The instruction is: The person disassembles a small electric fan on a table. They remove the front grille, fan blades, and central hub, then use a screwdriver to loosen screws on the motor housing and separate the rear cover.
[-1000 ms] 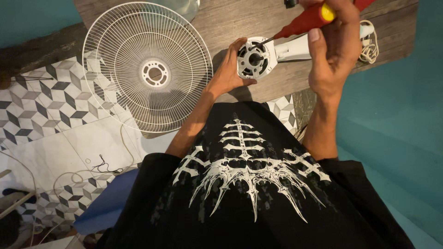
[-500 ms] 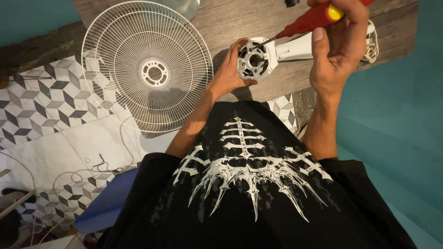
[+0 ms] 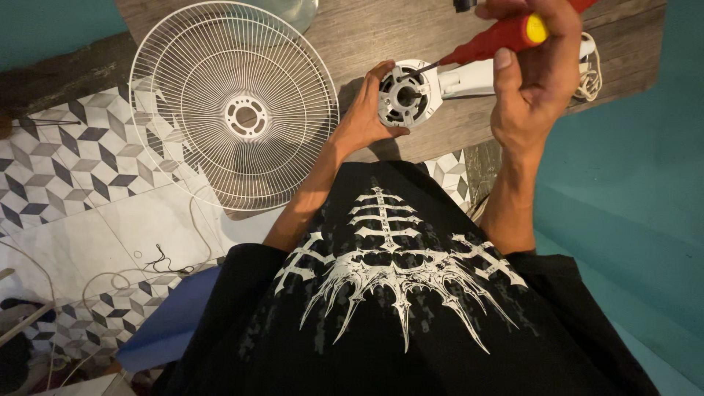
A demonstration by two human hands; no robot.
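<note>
One white fan motor housing (image 3: 405,94) is seen lying on the wooden tabletop (image 3: 367,33), its round open end turned toward the camera. It is gripped at its near left rim by the left hand (image 3: 363,117), whose fingers are wrapped around the edge. One screwdriver (image 3: 493,40) with a red handle and a yellow band is clenched in the right hand (image 3: 532,81); its thin metal shaft is angled down and left, and the tip is set into the upper rim of the housing. The butt of the handle is cut off by the top edge of the frame.

One round white wire fan guard (image 3: 233,106) is laid flat to the left, overhanging the tabletop edge above a patterned tile floor (image 3: 66,169). A coiled white cord (image 3: 589,73) is seen at the right, partly hidden behind the right hand. A small dark object at the top edge is cut off and cannot be made out. Loose pale cables (image 3: 110,282) are strewn on the floor at lower left. No packages, labels or signs can be made out.
</note>
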